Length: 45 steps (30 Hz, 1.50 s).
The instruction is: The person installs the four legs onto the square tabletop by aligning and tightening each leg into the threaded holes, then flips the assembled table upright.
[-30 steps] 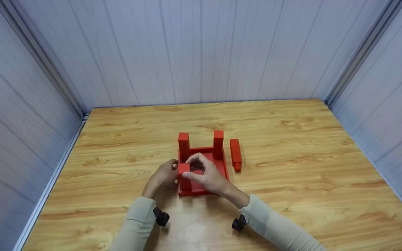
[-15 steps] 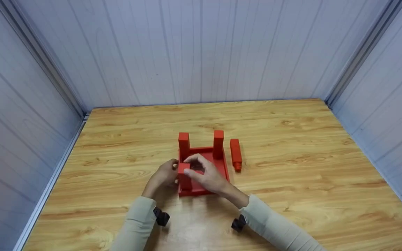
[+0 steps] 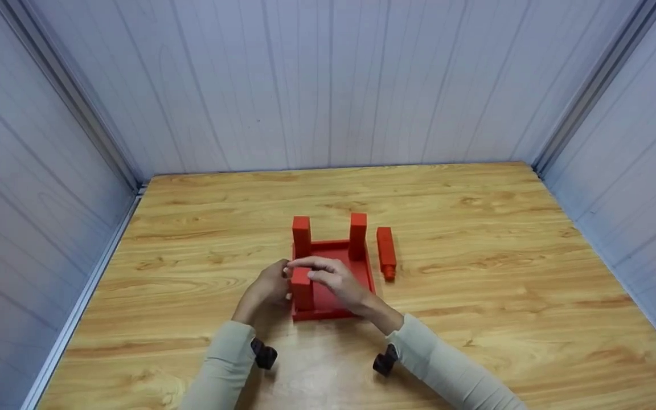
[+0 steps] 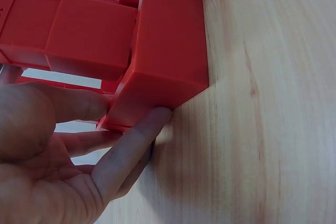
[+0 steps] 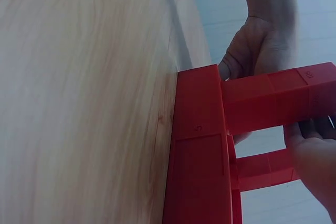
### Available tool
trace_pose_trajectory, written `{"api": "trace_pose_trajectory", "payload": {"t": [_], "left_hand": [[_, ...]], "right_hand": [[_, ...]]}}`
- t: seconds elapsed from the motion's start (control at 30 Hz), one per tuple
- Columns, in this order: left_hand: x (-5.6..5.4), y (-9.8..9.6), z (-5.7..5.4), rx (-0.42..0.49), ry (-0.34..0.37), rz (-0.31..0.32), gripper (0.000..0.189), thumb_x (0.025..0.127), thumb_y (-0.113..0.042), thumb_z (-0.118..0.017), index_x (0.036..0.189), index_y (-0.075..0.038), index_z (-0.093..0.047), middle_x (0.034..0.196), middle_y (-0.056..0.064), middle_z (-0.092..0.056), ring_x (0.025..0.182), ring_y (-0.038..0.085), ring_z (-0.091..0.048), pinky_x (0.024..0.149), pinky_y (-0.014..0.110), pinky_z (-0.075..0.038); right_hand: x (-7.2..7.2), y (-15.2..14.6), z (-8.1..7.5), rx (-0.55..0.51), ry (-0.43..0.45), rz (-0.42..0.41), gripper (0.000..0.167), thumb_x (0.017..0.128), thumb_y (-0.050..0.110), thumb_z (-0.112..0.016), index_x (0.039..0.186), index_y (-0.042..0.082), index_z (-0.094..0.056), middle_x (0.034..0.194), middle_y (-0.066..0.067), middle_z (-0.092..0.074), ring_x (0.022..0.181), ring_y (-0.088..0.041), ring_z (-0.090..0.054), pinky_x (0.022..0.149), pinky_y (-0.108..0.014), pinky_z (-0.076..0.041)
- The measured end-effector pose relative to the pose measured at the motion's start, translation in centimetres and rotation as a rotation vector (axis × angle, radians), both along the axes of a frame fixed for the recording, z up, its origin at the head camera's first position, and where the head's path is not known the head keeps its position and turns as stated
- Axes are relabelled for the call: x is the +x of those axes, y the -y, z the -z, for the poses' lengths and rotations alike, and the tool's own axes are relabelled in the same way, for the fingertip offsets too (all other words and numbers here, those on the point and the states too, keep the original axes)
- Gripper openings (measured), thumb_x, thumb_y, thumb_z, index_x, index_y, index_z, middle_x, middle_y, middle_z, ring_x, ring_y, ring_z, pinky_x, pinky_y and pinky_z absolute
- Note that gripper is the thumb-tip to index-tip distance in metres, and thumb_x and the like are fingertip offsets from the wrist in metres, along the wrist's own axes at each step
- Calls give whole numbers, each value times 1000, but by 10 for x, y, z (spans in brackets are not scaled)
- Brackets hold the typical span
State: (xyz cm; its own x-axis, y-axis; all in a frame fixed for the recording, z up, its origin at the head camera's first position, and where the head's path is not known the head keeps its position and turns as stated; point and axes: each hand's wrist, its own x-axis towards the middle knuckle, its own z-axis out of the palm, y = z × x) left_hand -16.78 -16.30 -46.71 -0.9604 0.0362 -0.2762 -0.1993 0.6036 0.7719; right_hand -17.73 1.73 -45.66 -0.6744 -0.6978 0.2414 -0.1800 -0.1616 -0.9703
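Note:
A small red table lies upside down, its rimmed top (image 3: 331,299) flat on the wooden surface and three square legs up. My left hand (image 3: 268,285) grips the left rim by the near corner; in the left wrist view the thumb is at the inner side and the fingers (image 4: 128,156) press outside. Around the top of the near left leg (image 3: 303,293) reaches my right hand (image 3: 339,285), thumb on one side, fingers stretched past the far side. In the right wrist view this leg (image 5: 273,95) stands straight against the corner. Part of the left fingers is hidden behind it.
Two more legs stand at the far corners, one on the left (image 3: 302,236) and one on the right (image 3: 357,236). A loose red leg (image 3: 386,250) with a narrow round end lies right of the table top. Pale panels (image 3: 328,85) wall the back and sides.
My right hand's fingers have straightened and reached further left past the leg, while its thumb slid right along the leg's top. My left hand and the loose leg have stayed put.

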Motion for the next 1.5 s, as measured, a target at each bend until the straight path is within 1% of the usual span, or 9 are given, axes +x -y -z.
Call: {"api": "trace_pose_trajectory", "payload": {"t": [0.13, 0.27, 0.4, 0.53, 0.73, 0.87, 1.1, 1.3, 1.5], "left_hand": [[1, 0, 0, -21, -20, 4, 22, 96, -12, -50, 113, -2, -58, 101, 13, -59, 88, 22, -54, 66, 29, -45], [1, 0, 0, -30, -13, 3, 23, 95, -13, -49, 113, -2, -58, 99, 13, -59, 88, 22, -54, 65, 30, -46], [0, 1, 1, -60, -4, 12, 29, 92, -12, -53, 119, -1, -57, 107, 15, -61, 95, 24, -55, 78, 37, -49], [-1, 1, 0, -80, 1, 16, 34, 92, -13, -54, 124, 0, -55, 115, 16, -61, 102, 25, -54, 88, 41, -46], [-1, 1, 0, -73, -4, 11, 34, 87, -3, -51, 121, 0, -56, 111, 17, -60, 98, 26, -53, 82, 38, -47], [-1, 1, 0, -60, 7, 6, 38, 86, -1, -52, 124, -1, -55, 114, 17, -60, 101, 27, -54, 83, 38, -47], [-1, 0, -2, -36, 15, -6, 41, 86, -1, -52, 127, -1, -53, 120, 19, -58, 106, 28, -53, 85, 39, -48], [1, -1, -2, 3, 57, -16, 48, 87, -1, -51, 134, 0, -48, 127, 21, -56, 106, 28, -54, 76, 36, -52], [0, -1, -2, 36, 92, -21, 46, 90, -6, -52, 135, -2, -47, 124, 19, -57, 95, 23, -58, 67, 33, -52]], "right_hand": [[-1, 0, 1, -21, 8, -20, 36, 95, 9, -45, 126, -4, -58, 130, -22, -56, 126, -23, -48, 106, -37, -35], [-2, 1, 1, -19, 0, -23, 35, 95, 7, -45, 126, -7, -56, 128, -27, -55, 126, -29, -48, 109, -37, -33], [-2, 1, 1, -17, -8, -22, 35, 95, 4, -45, 125, -8, -55, 127, -30, -54, 125, -33, -47, 108, -37, -33], [-1, 1, 0, -15, -10, -19, 35, 95, 6, -45, 125, -8, -55, 127, -30, -53, 125, -32, -48, 107, -36, -34], [0, 0, -1, -28, -5, -23, 35, 95, 8, -47, 125, -7, -55, 128, -32, -51, 124, -28, -49, 106, -36, -35], [0, 0, -1, -31, -16, -20, 34, 95, 9, -48, 125, -7, -54, 126, -32, -51, 121, -24, -51, 104, -34, -36], [0, -1, -2, -28, -43, -8, 33, 95, 8, -50, 123, -9, -54, 125, -31, -52, 113, -17, -53, 93, -25, -41], [1, -2, -2, -5, -41, 4, 32, 94, 6, -52, 123, -9, -52, 126, -27, -52, 115, -17, -52, 96, -26, -42], [1, -3, -1, 6, -38, 19, 32, 93, 6, -54, 121, -9, -52, 124, -26, -53, 111, -18, -53, 93, -26, -44]]}}
